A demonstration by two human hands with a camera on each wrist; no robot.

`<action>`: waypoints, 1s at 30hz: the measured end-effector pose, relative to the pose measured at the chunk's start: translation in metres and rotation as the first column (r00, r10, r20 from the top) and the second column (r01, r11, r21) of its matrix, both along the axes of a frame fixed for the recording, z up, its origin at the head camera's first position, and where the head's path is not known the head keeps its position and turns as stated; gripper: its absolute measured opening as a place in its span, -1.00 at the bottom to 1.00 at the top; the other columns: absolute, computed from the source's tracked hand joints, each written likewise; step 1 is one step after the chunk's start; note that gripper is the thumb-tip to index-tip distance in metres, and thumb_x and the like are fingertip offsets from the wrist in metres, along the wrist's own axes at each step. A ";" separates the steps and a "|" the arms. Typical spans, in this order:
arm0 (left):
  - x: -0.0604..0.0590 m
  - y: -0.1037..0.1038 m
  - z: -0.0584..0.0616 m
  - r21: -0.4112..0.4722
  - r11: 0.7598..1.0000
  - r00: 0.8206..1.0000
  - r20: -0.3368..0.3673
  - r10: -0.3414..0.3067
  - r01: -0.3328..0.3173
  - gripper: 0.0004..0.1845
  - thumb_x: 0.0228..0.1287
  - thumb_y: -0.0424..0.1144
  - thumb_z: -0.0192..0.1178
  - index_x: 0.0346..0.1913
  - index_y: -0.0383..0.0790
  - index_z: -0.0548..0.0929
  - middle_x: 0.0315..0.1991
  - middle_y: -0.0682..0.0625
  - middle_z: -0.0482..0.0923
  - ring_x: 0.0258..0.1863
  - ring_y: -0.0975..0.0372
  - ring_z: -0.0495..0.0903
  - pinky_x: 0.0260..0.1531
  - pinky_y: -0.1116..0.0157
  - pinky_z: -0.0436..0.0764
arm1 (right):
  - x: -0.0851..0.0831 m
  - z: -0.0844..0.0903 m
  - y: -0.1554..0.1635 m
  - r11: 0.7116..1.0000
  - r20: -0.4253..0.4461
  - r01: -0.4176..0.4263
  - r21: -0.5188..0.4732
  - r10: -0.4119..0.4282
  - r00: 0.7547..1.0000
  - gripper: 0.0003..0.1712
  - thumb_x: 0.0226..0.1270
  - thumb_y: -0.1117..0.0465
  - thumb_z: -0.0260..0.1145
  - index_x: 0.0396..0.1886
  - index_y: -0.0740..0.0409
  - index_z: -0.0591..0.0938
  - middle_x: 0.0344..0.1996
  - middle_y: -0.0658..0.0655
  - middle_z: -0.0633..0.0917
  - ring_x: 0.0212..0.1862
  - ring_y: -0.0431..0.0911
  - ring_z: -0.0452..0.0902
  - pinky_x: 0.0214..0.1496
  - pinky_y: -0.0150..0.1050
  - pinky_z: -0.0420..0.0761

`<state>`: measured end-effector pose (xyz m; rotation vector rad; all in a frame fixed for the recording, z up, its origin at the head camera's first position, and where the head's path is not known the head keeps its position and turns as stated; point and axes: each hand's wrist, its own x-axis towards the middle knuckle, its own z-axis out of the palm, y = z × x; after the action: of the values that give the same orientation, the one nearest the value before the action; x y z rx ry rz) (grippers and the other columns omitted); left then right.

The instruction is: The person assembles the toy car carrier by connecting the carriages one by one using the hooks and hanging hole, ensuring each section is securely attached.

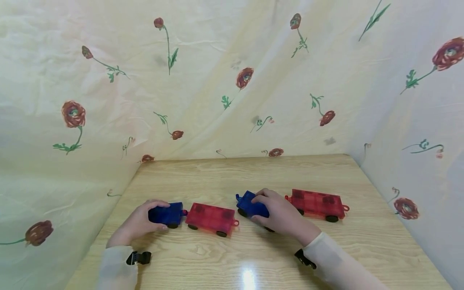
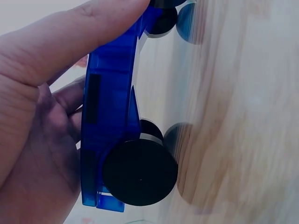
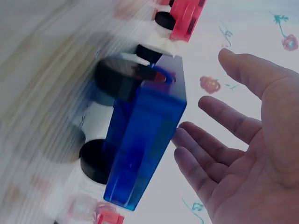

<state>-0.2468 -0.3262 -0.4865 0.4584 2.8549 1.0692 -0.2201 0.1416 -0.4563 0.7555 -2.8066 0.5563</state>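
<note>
On the left, my left hand (image 1: 141, 219) grips the rear of a blue toy car (image 1: 175, 213), thumb along the near side and fingers at the far side. In the left wrist view the thumb presses on this car, whose black wheels are close to the tabletop. A red toy wagon (image 1: 210, 217) stands right behind it, coupling at coupling. My right hand (image 1: 279, 211) is at a second blue toy car (image 1: 248, 204). The right wrist view shows those fingers spread, beside the blue body (image 3: 145, 140). A second red wagon (image 1: 315, 203) stands right of that hand, its hitch partly hidden.
Everything stands on a wood-grain table (image 1: 203, 262). A pale cloth (image 1: 203, 80) with printed red flowers hangs at the back and along both sides. Black buckled straps (image 1: 139, 257) circle both sleeved wrists.
</note>
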 end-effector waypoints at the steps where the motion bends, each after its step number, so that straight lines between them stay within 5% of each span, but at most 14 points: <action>1: 0.000 -0.001 0.000 0.000 1.000 1.000 0.002 0.000 0.000 -0.29 -0.20 0.00 0.58 0.14 0.22 0.56 0.26 0.11 0.39 0.29 -0.02 0.28 0.20 -0.22 0.23 | 0.000 0.001 0.002 1.000 0.005 0.003 -0.004 -0.003 1.000 -0.46 0.12 -0.17 0.45 0.07 -0.09 0.64 0.07 -0.08 0.50 0.04 -0.14 0.47 0.01 -0.14 0.56; 5: 0.001 -0.004 0.002 -0.017 1.000 1.000 -0.002 0.000 0.000 -0.29 -0.19 -0.03 0.59 0.14 0.21 0.56 0.25 0.06 0.40 0.31 -0.11 0.24 0.19 -0.27 0.19 | -0.003 0.001 0.007 1.000 0.009 0.008 -0.006 -0.008 1.000 -0.45 0.11 -0.15 0.46 0.07 -0.06 0.65 0.06 -0.06 0.51 0.04 -0.12 0.48 0.04 -0.11 0.56; 13: 0.001 0.002 0.008 -0.023 0.999 0.997 -0.066 -0.049 0.048 -0.18 -0.19 -0.02 0.59 0.26 0.01 0.51 0.28 0.00 0.41 0.37 -0.10 0.18 0.33 -0.19 -0.31 | -0.008 0.000 0.011 1.000 0.007 -0.008 -0.007 0.008 1.000 -0.45 0.10 -0.15 0.46 0.06 -0.02 0.66 0.05 -0.02 0.52 0.04 -0.09 0.49 0.06 -0.08 0.55; 19: 0.003 0.022 0.015 0.017 0.998 0.997 -0.058 -0.056 0.057 -0.13 -0.10 0.09 0.52 0.36 0.20 0.38 0.38 0.04 0.26 0.44 -0.21 -0.11 0.19 -0.34 0.10 | -0.010 -0.002 0.013 1.000 0.003 0.023 0.020 -0.023 1.000 -0.43 0.10 -0.17 0.46 0.06 -0.01 0.65 0.02 -0.05 0.52 0.01 -0.11 0.48 0.04 -0.10 0.56; 25: 0.000 0.047 0.018 0.026 0.996 0.992 -0.098 -0.085 0.088 -0.18 -0.04 0.04 0.51 0.34 0.33 0.36 0.35 0.14 0.27 0.36 0.02 0.22 0.14 -0.19 0.34 | -0.011 -0.003 0.014 0.999 0.024 0.041 0.013 -0.041 0.999 -0.39 0.09 -0.19 0.46 0.08 0.01 0.63 0.00 -0.02 0.55 0.02 -0.07 0.48 0.05 -0.06 0.56; 30: -0.001 0.067 0.019 0.036 0.991 0.986 -0.115 -0.122 0.127 -0.20 -0.02 0.06 0.49 0.33 0.36 0.36 0.31 0.23 0.28 0.34 0.12 0.23 0.17 -0.12 0.35 | -0.012 -0.004 0.013 0.997 0.031 0.072 0.003 -0.072 0.997 -0.30 0.04 -0.24 0.46 0.12 0.02 0.60 0.02 -0.01 0.56 0.06 -0.03 0.48 0.06 -0.01 0.55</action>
<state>-0.2483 -0.2589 -0.4676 0.7126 2.8570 1.1195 -0.2318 0.1549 -0.4604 0.6487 -2.8498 0.5577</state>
